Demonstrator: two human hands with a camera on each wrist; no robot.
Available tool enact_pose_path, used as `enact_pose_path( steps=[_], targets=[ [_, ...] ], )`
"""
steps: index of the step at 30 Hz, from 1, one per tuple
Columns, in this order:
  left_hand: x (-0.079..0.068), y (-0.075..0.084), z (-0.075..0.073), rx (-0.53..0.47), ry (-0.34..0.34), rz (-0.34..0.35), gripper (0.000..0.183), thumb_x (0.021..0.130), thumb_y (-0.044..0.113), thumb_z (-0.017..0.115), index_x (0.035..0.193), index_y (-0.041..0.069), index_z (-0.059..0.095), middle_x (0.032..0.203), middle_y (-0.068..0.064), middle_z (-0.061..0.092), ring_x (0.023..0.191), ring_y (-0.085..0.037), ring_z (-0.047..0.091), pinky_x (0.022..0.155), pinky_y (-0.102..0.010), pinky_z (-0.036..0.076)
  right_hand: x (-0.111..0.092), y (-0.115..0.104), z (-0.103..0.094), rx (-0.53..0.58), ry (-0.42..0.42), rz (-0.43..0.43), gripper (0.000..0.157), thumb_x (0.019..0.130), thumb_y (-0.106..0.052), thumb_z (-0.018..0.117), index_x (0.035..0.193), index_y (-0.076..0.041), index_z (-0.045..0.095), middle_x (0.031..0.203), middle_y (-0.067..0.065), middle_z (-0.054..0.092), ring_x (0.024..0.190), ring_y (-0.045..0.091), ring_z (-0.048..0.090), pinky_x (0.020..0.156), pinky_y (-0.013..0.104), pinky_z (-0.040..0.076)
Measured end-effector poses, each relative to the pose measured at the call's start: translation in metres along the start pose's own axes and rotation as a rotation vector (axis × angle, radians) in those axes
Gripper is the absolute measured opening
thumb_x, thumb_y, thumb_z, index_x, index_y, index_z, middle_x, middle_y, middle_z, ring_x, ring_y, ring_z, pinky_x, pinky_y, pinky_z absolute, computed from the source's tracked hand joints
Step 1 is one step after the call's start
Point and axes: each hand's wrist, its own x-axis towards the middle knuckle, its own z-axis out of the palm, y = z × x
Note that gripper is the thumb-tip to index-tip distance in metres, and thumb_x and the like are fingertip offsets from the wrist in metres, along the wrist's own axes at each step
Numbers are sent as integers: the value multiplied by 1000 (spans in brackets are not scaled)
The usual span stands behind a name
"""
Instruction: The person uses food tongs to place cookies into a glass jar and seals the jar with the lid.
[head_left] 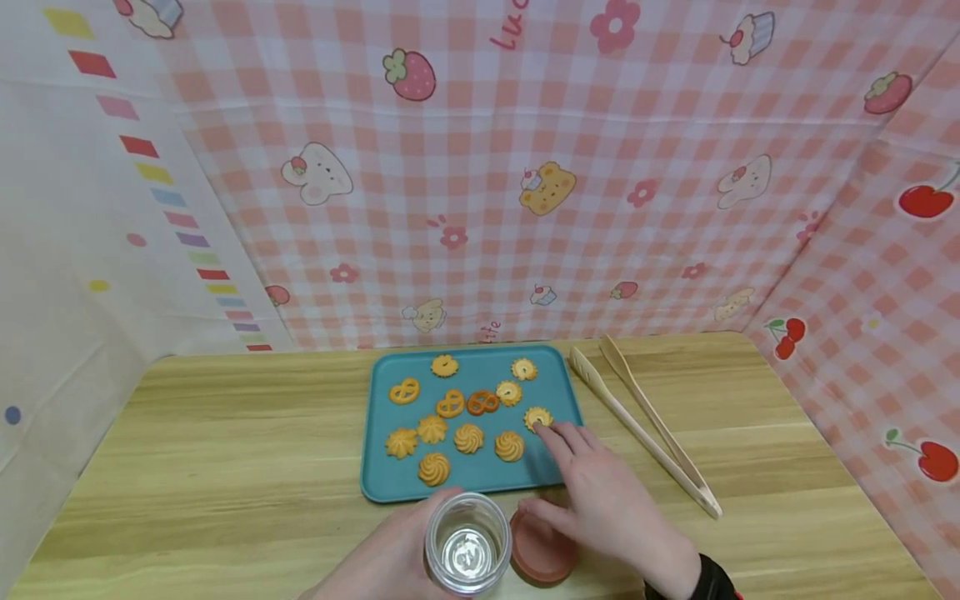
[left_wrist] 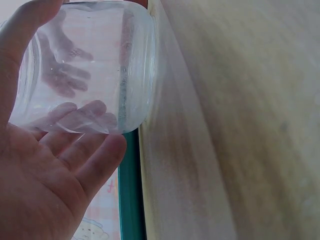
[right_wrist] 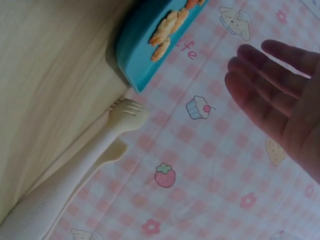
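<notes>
My left hand (head_left: 401,550) grips a clear glass jar (head_left: 468,546), its mouth facing up toward the head view and nothing visible inside. In the left wrist view, fingers and thumb curl round the jar (left_wrist: 95,65). My right hand (head_left: 600,492) reaches over the near right part of a blue tray (head_left: 480,492). Its index fingertip overlaps a round holed cookie (head_left: 537,417) in the head view. In the right wrist view the right hand (right_wrist: 280,100) has its fingers extended and nothing held. A brown round lid (head_left: 542,550) lies beneath the right thumb, beside the jar.
Pretzels (head_left: 404,392), swirled cookies (head_left: 468,438) and other holed cookies (head_left: 524,369) are spread over the tray. Long wooden tongs (head_left: 645,425) lie on the wood table (head_left: 247,467) to the tray's right. A checked cloth (head_left: 487,250) hangs behind the table.
</notes>
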Motion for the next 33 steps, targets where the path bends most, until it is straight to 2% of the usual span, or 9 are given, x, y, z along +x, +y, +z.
enact_pose_path(
  steps=[1, 8, 13, 24, 33],
  targets=[
    [0, 0, 0, 3, 0, 0, 73, 65, 36, 86, 128, 33, 50, 113, 10, 63, 103, -13, 60, 92, -32, 46, 1, 1, 1, 1, 3, 9, 93, 81, -76, 45, 141, -6, 49, 129, 9, 53, 118, 25, 50, 92, 39, 47],
    [0, -3, -1, 63, 16, 37, 77, 64, 37, 86, 131, 34, 47, 115, 12, 62, 105, -11, 59, 93, -32, 45, 3, 12, 2, 30, 86, 27, 85, 75, -55, 73, 139, -3, 50, 129, 12, 52, 117, 27, 50, 94, 41, 45],
    [0, -4, -1, 84, 23, 42, 78, 64, 37, 86, 131, 35, 46, 116, 13, 61, 105, -10, 59, 93, -33, 45, 5, 26, -3, 11, 136, 50, 83, 76, -54, 73, 134, 1, 54, 127, 15, 53, 116, 30, 50, 94, 44, 44],
    [-1, 2, 1, 58, 34, 19, 72, 67, 39, 85, 129, 36, 48, 114, 13, 62, 105, -11, 59, 93, -34, 46, 2, 64, -7, 73, 92, 218, 84, 82, -52, 68, 140, 4, 45, 131, 23, 47, 119, 39, 45, 91, 55, 43],
    [-1, 3, 1, 55, 38, 7, 72, 66, 45, 84, 128, 36, 48, 113, 13, 62, 104, -11, 59, 92, -34, 46, 0, 86, -5, 45, 93, 291, 84, 82, -46, 70, 139, 9, 42, 129, 29, 46, 117, 44, 44, 91, 58, 42]
  ],
)
